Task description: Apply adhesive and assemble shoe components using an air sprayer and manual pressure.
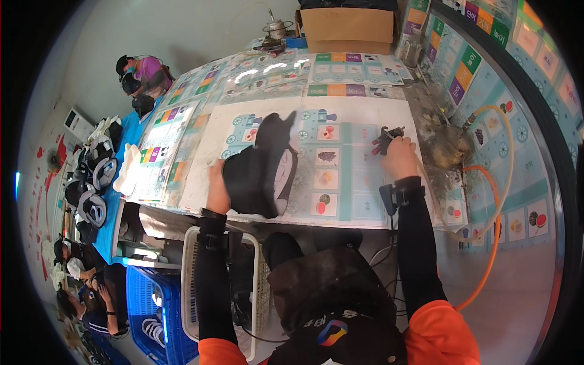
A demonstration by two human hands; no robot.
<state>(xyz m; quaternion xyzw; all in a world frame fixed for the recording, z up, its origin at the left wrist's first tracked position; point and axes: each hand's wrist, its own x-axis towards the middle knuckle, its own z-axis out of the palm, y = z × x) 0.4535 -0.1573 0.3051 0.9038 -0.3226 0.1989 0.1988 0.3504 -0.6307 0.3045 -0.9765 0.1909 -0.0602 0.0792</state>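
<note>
My left hand (217, 190) is closed on the heel side of a black shoe upper (255, 173), raised over the table. Its pale underside, marked with thin dark lines, faces right, and its upper flaps are blurred. To the right, my right hand (399, 159) is wrapped round a small dark spray gun (387, 140) with a thin hose beside it. The gun's nozzle end points left toward the shoe upper, and a gap separates the two. Below both lies the table (207, 140), covered with printed picture sheets.
An orange hose (497, 213) and a pale hose (513, 146) loop at the right. A cardboard box (347, 30) and a metal pot (275, 29) stand at the back. White (190, 286) and blue baskets (137, 304) sit below left. Another person (152, 73) works beyond the shoe-laden blue table (125, 201).
</note>
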